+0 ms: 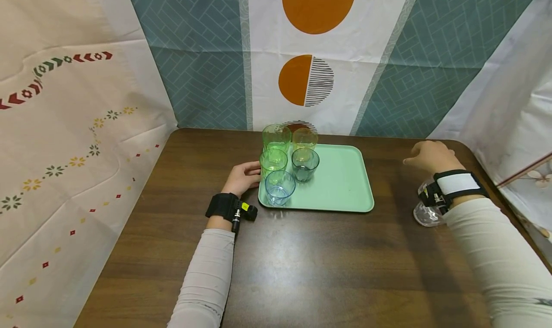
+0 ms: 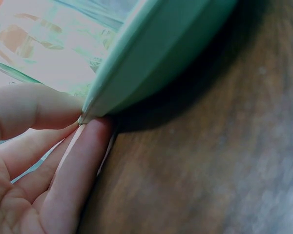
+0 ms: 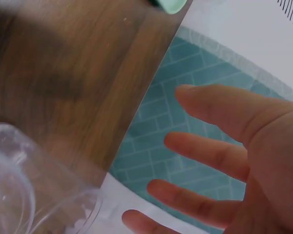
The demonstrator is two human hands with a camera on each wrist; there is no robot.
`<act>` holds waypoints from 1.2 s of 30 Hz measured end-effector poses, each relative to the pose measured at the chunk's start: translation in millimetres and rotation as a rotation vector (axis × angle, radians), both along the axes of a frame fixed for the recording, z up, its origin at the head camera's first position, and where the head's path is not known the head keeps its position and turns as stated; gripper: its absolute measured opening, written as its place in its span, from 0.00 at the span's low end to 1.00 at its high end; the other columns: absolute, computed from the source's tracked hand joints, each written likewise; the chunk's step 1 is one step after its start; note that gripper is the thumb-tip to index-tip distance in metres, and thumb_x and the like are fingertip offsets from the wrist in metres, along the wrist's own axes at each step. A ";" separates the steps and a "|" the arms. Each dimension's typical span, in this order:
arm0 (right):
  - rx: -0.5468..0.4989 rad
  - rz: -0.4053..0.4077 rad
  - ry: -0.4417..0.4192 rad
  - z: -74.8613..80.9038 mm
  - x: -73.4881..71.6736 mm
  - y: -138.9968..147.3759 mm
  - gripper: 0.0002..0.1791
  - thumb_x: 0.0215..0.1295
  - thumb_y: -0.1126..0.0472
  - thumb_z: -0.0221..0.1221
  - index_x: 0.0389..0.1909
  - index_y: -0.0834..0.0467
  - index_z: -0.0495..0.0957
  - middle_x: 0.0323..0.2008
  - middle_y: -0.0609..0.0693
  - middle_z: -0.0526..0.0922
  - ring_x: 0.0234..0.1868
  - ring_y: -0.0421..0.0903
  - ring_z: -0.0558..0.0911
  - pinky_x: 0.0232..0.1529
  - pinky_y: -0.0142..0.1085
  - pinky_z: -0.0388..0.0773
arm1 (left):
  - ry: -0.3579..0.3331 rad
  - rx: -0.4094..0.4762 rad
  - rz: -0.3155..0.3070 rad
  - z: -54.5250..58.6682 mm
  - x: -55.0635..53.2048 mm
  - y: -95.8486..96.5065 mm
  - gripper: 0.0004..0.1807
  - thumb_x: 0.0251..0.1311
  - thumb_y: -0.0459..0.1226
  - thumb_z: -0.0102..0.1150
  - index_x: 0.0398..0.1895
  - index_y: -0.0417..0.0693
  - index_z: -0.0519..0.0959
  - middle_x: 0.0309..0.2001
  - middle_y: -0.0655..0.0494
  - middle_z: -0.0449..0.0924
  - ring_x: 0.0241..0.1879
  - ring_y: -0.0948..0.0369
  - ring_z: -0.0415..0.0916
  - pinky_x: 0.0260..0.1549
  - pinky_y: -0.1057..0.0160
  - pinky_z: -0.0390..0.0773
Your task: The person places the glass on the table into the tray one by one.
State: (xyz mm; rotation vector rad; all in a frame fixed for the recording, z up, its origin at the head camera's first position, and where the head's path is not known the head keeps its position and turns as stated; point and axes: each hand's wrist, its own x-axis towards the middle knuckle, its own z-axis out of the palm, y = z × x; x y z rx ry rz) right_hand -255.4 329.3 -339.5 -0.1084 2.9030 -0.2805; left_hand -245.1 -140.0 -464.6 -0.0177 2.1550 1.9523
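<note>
My left hand (image 1: pixel 242 178) is at the left edge of a mint-green tray (image 1: pixel 340 184). In the left wrist view, thumb and fingertips pinch the tray's rim (image 2: pixel 136 73). On the tray's left part stand several tumblers: a blue one (image 1: pixel 279 189) in front, a green one (image 1: pixel 272 163) behind it, a grey one (image 1: pixel 305 166), a yellow one (image 1: pixel 304 138) and a taller green one (image 1: pixel 276 137) at the back. Over the table's right side hovers my right hand (image 1: pixel 433 156), fingers spread and holding nothing. Near its wrist is a clear plastic vessel (image 3: pixel 53 170), partly hidden by the forearm in the head view.
The brown wooden table (image 1: pixel 310 270) carries everything. Behind it hangs a teal and white patterned cloth (image 1: pixel 207 78) at the table's back edge. Pale cloths hang along the left (image 1: pixel 86 141) and right (image 1: pixel 509 88) sides.
</note>
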 end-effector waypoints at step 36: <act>0.029 -0.105 -0.097 -7.1 28.6 46.2 0.40 0.57 0.43 0.61 0.51 0.78 0.68 0.48 0.82 0.71 0.46 0.76 0.72 0.39 0.67 0.75 | -0.019 -0.002 -0.004 14.9 8.7 2.7 0.27 0.61 0.25 0.56 0.66 0.38 0.67 0.61 0.37 0.72 0.59 0.48 0.71 0.55 0.47 0.77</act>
